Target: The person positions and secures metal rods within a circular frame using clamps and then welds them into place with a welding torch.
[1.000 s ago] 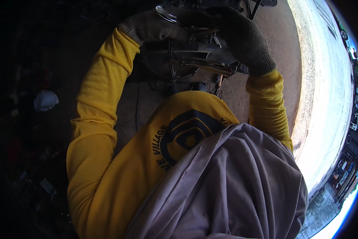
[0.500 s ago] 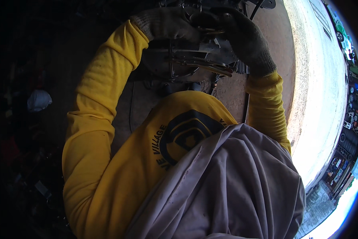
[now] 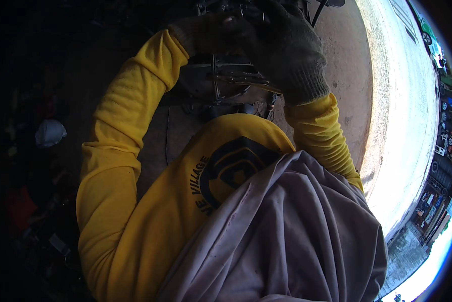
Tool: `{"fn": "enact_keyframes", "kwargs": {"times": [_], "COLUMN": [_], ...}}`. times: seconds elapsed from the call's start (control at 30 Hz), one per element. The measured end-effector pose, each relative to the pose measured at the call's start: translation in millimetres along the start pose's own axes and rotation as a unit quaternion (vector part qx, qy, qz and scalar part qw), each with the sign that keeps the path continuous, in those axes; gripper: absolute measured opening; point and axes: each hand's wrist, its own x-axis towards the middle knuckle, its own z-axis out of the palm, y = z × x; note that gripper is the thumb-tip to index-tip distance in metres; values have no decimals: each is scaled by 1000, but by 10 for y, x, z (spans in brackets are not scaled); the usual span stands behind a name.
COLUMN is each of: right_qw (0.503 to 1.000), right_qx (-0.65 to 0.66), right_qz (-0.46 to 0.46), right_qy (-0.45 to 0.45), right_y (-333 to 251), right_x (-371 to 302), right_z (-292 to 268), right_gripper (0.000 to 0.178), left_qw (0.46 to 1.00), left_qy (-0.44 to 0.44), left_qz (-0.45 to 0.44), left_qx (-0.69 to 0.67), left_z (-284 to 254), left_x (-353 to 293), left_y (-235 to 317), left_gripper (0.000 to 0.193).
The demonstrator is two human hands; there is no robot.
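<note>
While we hold both forearms forward, our left hand [image 3: 206, 38] and our right hand [image 3: 289, 55], each in a dark knitted glove, come together at the top of the view over a dark metal assembly [image 3: 201, 78]. Our right hand lies nearer the camera, its back turned toward us, and it overlaps the fingers of our left. Because the fingers sink into shadow and into each other, we cannot tell how far open either grip is, nor what it is clamped on, if anything; we see only that both are right at the assembly. Just beyond the left fingers we make out small shiny metal parts [image 3: 242, 12]. Below our hands the assembly shows a thin upright rod [image 3: 215, 75] and some narrow flat strips [image 3: 243, 79], which run toward our right wrist. We wear a yellow shirt [image 3: 158, 201] with a dark printed emblem, and a greyish-mauve cloth [image 3: 291, 226] drapes across our chest. Under the assembly we see a brown floor [image 3: 344, 55], with a thin dark cable [image 3: 167, 133] on it near our left sleeve [image 3: 118, 113]. Well off to our left sits a pale rounded bundle [image 3: 50, 133].
</note>
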Motion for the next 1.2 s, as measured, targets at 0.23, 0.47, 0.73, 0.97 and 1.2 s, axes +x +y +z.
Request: {"fn": "enact_keyframes", "kwargs": {"times": [0.23, 0.47, 0.73, 0.97, 1.2], "right_qw": [997, 991, 985, 985, 951], "right_qx": [-20, -48, 65, 122, 255], "right_qz": [68, 123, 158, 120, 176], "right_qy": [30, -3, 5, 31, 27], "right_y": [-221, 121, 41, 167, 511], "right_x": [12, -122, -60, -104, -262], "right_z": [19, 239, 92, 149, 363], "right_gripper": [46, 50, 46, 48, 53], "left_qw": [979, 875, 916, 864, 999], "left_qy": [19, 6, 104, 35, 7], "left_qz": [91, 103, -39, 50, -19], "left_qx": [182, 474, 386, 500, -45], "left_z": [-481, 26, 196, 174, 151], "left_x": [-428, 27, 212, 218, 316], "left_y": [-124, 33, 78, 55, -6], "left_gripper": [48, 45, 37, 40, 33]}}
